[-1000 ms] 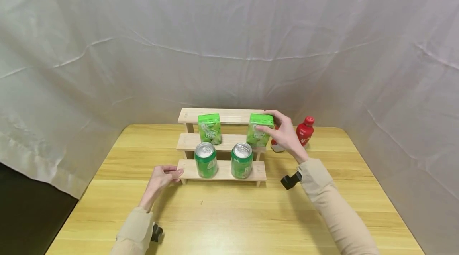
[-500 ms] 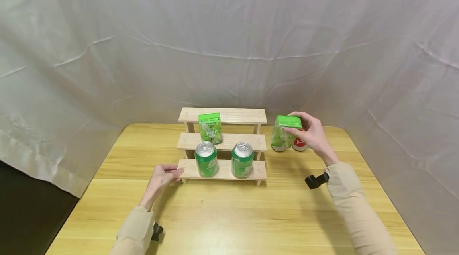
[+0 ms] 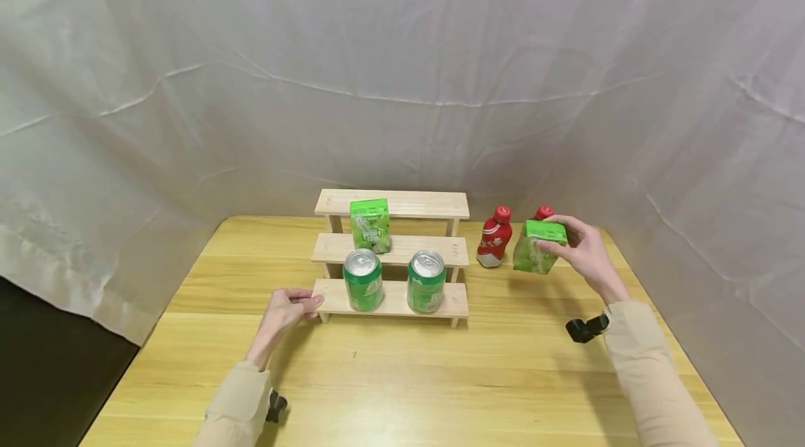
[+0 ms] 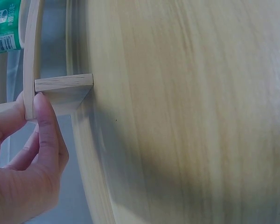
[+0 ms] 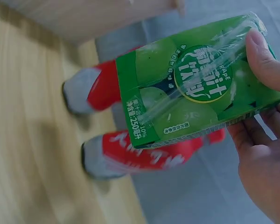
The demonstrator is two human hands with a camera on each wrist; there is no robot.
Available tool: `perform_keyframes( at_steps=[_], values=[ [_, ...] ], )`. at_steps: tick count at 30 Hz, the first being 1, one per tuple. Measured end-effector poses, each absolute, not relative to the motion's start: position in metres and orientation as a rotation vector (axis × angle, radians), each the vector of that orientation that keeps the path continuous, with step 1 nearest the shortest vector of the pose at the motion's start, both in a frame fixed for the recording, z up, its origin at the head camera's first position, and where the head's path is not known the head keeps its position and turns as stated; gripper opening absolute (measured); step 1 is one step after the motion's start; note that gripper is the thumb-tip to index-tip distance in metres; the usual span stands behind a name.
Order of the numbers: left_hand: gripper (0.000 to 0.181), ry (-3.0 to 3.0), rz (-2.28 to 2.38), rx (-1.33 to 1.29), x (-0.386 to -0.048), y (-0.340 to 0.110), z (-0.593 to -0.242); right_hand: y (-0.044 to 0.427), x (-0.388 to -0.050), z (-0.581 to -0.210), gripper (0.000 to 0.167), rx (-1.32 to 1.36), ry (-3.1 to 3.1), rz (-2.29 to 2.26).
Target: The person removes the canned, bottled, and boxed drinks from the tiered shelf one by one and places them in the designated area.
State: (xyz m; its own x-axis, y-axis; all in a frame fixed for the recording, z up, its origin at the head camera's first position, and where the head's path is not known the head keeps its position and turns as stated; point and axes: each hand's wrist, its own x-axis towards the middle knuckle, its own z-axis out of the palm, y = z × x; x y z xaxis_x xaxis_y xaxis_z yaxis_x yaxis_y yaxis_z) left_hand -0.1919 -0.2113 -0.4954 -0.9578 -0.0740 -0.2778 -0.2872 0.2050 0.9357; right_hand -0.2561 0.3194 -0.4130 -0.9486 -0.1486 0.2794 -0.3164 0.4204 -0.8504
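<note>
You grip a green grape juice carton (image 3: 537, 250) in your right hand (image 3: 585, 255), to the right of the three-tier wooden rack (image 3: 428, 206).
Head view: your left hand (image 3: 286, 311) pinches the left end of the rack's lowest tier, which bears two green cans (image 3: 363, 288); a second green carton (image 3: 370, 229) stands on the rack's middle tier, and right of the rack two red bottles (image 3: 494, 241) stand on the wooden table (image 3: 402, 377), one partly hidden behind the carton you hold up. Left wrist view: your thumb and fingertips close on the rack's board end, beside its support leg. Right wrist view: your thumb lies on the carton's printed front, marked 250毫升, your other fingers are at its edge and underside, and both bottles show behind it.
</note>
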Motion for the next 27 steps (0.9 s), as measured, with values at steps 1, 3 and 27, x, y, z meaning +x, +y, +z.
perform_keyframes(
  at_steps=[1,3,27],
  values=[
    [0.044,2.3,1.842,-0.358,-0.192,-0.211,-0.496,0.322,-0.257,-0.416,0.047,0.405,-2.514,1.558],
    [0.044,2.301,1.835,-0.362,-0.192,-0.212,-0.496,0.328,-0.257,-0.423,0.047,0.394,-2.524,1.563],
    [0.046,2.327,1.802,-0.365,-0.191,-0.212,-0.496,0.358,-0.267,-0.469,0.057,0.17,-2.721,1.506]
  ],
)
